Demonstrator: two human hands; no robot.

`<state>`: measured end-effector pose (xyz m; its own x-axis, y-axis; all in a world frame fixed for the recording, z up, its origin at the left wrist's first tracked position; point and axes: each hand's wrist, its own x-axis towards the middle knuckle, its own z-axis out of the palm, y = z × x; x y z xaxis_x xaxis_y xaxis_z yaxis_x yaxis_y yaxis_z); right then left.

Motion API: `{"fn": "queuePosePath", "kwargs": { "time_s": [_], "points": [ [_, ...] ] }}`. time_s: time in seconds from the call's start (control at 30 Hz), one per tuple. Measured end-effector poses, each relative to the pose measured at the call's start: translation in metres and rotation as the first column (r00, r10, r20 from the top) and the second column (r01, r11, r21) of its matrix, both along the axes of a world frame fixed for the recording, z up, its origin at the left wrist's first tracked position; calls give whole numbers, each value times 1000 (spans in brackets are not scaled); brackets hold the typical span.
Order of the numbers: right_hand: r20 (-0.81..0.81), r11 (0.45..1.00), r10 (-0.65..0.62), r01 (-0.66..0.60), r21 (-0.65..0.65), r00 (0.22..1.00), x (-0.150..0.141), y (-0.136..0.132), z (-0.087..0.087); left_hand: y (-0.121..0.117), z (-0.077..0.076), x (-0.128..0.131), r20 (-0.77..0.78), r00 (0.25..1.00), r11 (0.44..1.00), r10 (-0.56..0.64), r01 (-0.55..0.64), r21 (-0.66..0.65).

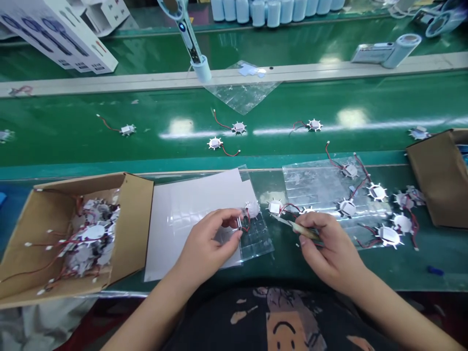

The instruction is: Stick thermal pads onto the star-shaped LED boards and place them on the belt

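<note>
My left hand (214, 239) is closed in a pinch, thumb and index finger on a small striped piece (239, 223) with a red wire. A round white spoked part (252, 209) lies just beyond those fingertips, over a clear plastic sheet (258, 241). My right hand (325, 243) is wrapped round a slim tan-handled tool (307, 231) with a pale, narrow tip; its exact kind is unclear. That tip points left, close to another white spoked part (275, 207) with red and black wires. Beside the right fingers sits a partly hidden spoked part (307, 211).
An open cardboard box (131, 224) of wired white parts stands left, beside white paper (190, 209). More spoked parts (388, 236) lie right, near another box (438, 180). Beyond, a green belt (164, 112) carries several; a light-blue handheld device (190, 44) stands on the rail.
</note>
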<state>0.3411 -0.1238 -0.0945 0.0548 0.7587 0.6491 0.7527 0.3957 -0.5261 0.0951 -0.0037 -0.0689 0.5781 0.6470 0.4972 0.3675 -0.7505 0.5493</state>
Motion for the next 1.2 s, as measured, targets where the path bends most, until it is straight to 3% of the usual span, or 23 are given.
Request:
{"fn": "queuePosePath", "kwargs": {
  "time_s": [0.2,0.43,0.67,0.87,0.97,1.03,1.1,1.2],
  "points": [
    [103,995,-31,41,-94,994,-5,10,17,0,2,0,59,997,999,41,-39,-37],
    [471,918,7,181,-354,882,-35,62,38,-4,-7,-2,112,989,994,99,-93,-58],
    [465,921,-46,217,-322,884,-45,72,32,-9,-17,-9,222,963,980,151,-118,-158],
    [304,933,-37,142,-330,952,-43,67,29,-10,-28,-9,401,902,935,158,-6,-355],
    [151,940,-11,61,-334,989,-41,62,32,-14,-30,-9,498,858,931,124,72,-357],
    [31,945,0,10,-327,1000,-39,55,36,-21,-27,-11,542,838,962,64,93,-256],
    [-156,951,47,-92,-294,987,-40,46,40,-31,-19,-13,535,845,995,-25,74,-70],
    [-539,945,179,-297,-139,823,-48,33,45,-49,0,-16,425,892,965,-150,39,259]
  ]
}}
